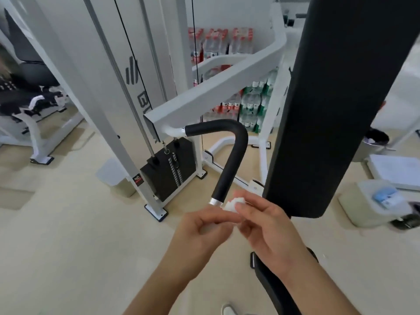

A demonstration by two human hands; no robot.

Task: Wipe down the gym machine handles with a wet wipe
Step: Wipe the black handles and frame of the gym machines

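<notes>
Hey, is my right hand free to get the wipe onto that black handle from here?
Probably yes: the right hand holds the wipe just beside the lower end of the handle, nothing between them.

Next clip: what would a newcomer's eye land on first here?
The left hand and right hand meet at bottom centre, pinching a crumpled white wet wipe right by the lower end of the bent black handle at mid-frame. A big black pad looms at upper right, and a weight stack stands low behind the handle.
</notes>
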